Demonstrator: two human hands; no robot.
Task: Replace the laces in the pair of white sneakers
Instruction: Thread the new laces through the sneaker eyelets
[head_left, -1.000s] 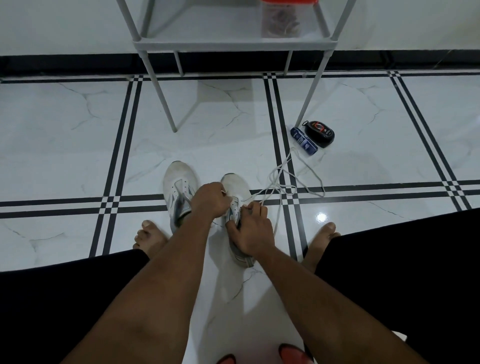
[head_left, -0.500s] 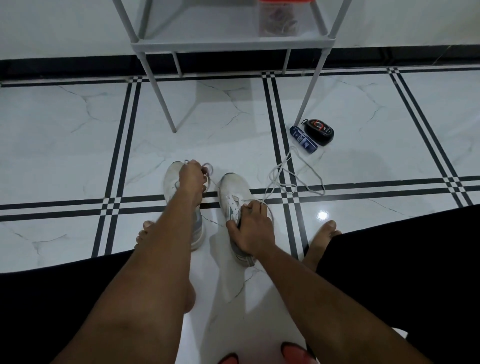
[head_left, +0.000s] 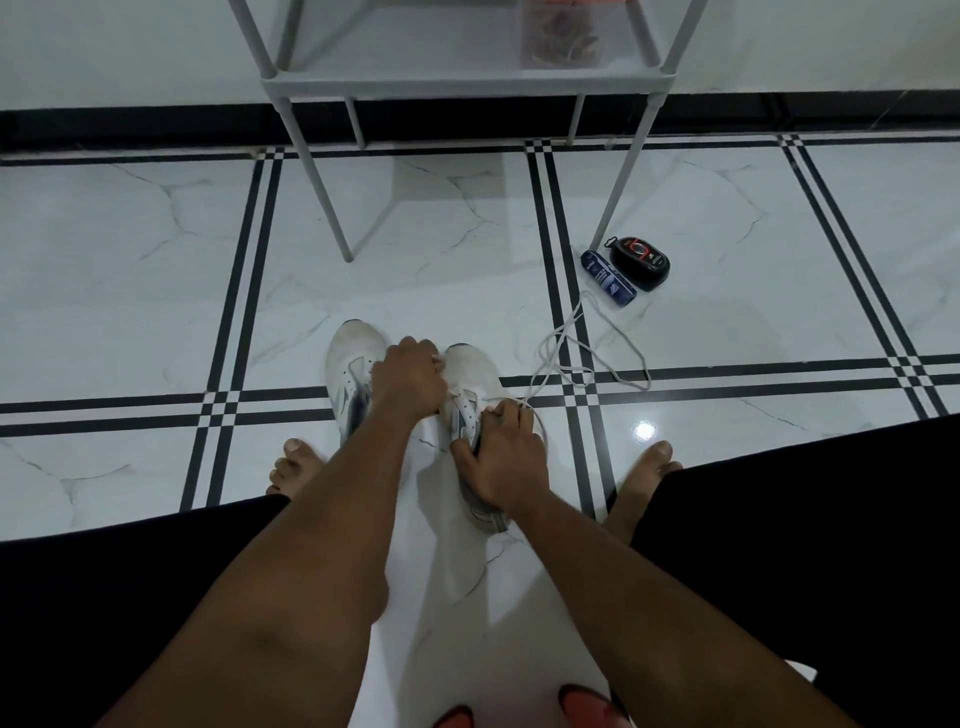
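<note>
We cannot see what the left hand (head_left: 409, 378) holds: its fingers curl downward over the gap between the two shoes at the centre of the frame, and whatever they close on is hidden beneath the knuckles. The right hand (head_left: 503, 457) covers the rear half of the right sneaker (head_left: 470, 382), fingers curled onto the lace area and thumb against the shoe's side, clamped on the shoe. The heel of that shoe is partly hidden under the wrist.

The left sneaker (head_left: 349, 364) stands just beside its partner, toes pointing up-frame; both are white with grey side stripes and look scuffed. A loose white lace (head_left: 582, 358) trails from the right sneaker toward the right, looping across the black tile lines.

Beyond the lace, near a leg of the grey rack (head_left: 457, 83), lie a blue tube (head_left: 608, 279) and a black oval case (head_left: 640, 262), touching each other. The rack's top is cut off by the upper edge. Bare feet flank the shoes, and open white floor (head_left: 130, 270) spreads to the left and far right.
</note>
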